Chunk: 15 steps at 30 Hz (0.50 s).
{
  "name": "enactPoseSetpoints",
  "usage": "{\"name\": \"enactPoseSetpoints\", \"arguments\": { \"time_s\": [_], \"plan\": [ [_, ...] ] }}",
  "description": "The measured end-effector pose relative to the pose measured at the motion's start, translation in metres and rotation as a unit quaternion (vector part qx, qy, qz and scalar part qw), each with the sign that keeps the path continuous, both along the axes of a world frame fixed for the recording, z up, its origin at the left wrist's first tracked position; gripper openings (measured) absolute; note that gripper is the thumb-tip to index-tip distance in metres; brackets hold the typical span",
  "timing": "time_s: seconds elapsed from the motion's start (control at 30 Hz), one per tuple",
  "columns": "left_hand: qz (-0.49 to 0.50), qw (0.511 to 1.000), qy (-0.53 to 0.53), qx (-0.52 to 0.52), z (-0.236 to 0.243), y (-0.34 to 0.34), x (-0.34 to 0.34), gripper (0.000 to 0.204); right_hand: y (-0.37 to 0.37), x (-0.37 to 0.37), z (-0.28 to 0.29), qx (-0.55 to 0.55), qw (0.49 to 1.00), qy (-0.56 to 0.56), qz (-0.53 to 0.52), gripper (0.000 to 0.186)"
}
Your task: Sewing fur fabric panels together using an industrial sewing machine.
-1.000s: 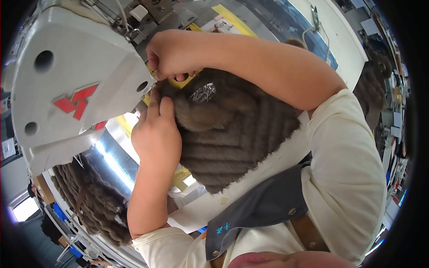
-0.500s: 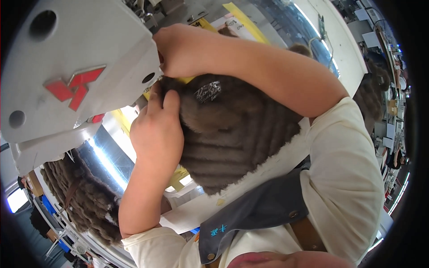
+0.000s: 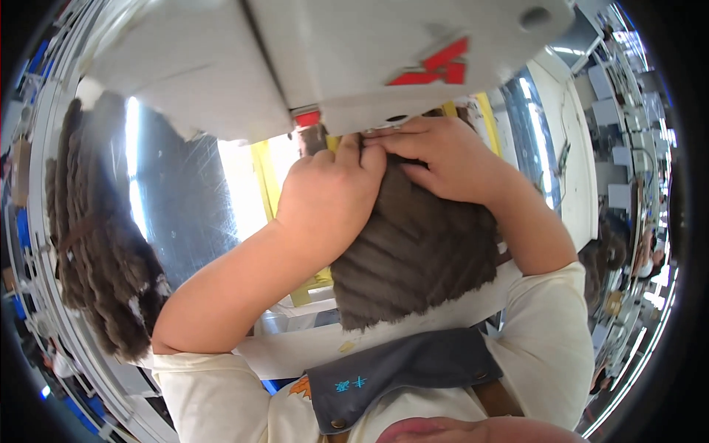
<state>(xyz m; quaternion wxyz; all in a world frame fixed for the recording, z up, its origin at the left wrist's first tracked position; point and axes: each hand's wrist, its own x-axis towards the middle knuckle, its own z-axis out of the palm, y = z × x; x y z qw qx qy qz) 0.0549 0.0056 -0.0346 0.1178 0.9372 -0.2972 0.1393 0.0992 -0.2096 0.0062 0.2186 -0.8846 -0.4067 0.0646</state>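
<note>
The grey machine head [image 3: 354, 55] with red shapes overhangs the work. Below it, my left hand [image 3: 332, 184] is closed on the edge of a brown, ridged fur piece [image 3: 413, 266], its index finger reaching under the head. My right hand [image 3: 443, 162] lies to its right, bent fingers gripping the same edge beside the left fingertips, thumb lower on the fur. The fingertips are partly hidden beneath the head. Yellow strips [image 3: 262, 177] mark the work surface around the fur.
A shiny metal surface [image 3: 185, 184] lies at left, with a pile of brown fur [image 3: 96, 244] beyond. A white table edge [image 3: 583, 148] and more dark fur [image 3: 605, 258] are at right. Benches and small figures of other people [image 3: 650, 262] line the far right.
The view has swung, putting the machine head across the top instead of upper left. My right hand and forearm have come lower and to the right, its fingers now more extended beside the left hand's.
</note>
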Motion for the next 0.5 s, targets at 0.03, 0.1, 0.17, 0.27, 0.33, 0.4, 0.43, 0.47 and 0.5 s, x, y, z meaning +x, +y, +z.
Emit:
{"name": "enactPoseSetpoints", "arguments": {
  "time_s": [0.03, 0.1, 0.17, 0.27, 0.33, 0.4, 0.43, 0.47, 0.5],
  "plan": [
    [0.011, 1.0, 0.001, -0.004, -0.001, 0.001, 0.0, 0.024, 0.003, -0.002, -0.002, -0.004, 1.0, 0.001, 0.011, 0.04],
    [0.007, 1.0, -0.018, -0.006, -0.001, 0.001, -0.001, 0.021, 0.006, -0.005, -0.007, -0.024, 0.997, -0.066, -0.033, 0.034],
    [0.011, 1.0, -0.017, -0.001, -0.003, 0.002, -0.003, 0.02, 0.011, -0.011, -0.006, -0.036, 0.996, -0.078, -0.034, 0.029],
    [0.013, 1.0, -0.019, 0.015, -0.003, 0.001, -0.001, 0.02, 0.015, -0.011, -0.006, -0.049, 0.992, -0.11, -0.041, 0.023],
    [0.009, 1.0, -0.016, 0.024, -0.001, 0.002, -0.001, 0.02, 0.017, -0.013, -0.006, -0.051, 0.99, -0.125, -0.047, 0.021],
    [0.015, 0.999, -0.039, 0.023, 0.0, 0.002, 0.0, 0.02, 0.017, -0.01, -0.005, -0.069, 0.987, -0.133, -0.053, 0.02],
    [0.011, 0.999, -0.035, 0.022, 0.0, 0.002, 0.0, 0.02, 0.017, -0.009, -0.005, -0.07, 0.988, -0.129, -0.055, 0.02],
    [0.012, 0.998, -0.058, 0.023, 0.0, 0.003, 0.001, 0.02, 0.018, -0.008, -0.006, -0.062, 0.987, -0.136, -0.051, 0.021],
    [0.012, 0.996, -0.083, 0.025, 0.0, 0.004, 0.002, 0.019, 0.018, -0.006, -0.007, -0.053, 0.987, -0.145, -0.047, 0.021]
  ]
}}
